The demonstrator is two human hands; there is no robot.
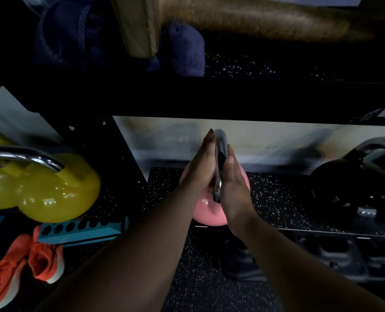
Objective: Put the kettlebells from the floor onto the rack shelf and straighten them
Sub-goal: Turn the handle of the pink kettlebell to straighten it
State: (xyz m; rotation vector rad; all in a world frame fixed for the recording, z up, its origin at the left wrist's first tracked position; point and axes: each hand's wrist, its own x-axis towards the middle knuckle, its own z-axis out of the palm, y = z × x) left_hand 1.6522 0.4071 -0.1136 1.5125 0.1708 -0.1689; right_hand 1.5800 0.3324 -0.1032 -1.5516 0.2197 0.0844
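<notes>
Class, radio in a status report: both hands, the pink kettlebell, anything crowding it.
Left hand and right hand flat against the handle, palms pressing, fingers straight. Pink kettlebell upright on the rack shelf. Black kettlebell right, yellow kettlebells left, both apart.

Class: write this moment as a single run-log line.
both hands: left hand, right hand | flat against handle | pink kettlebell | on shelf | straightening

Bare shelf (277, 194) between pink kettlebell (207, 212) and black kettlebell (353, 183).
</notes>
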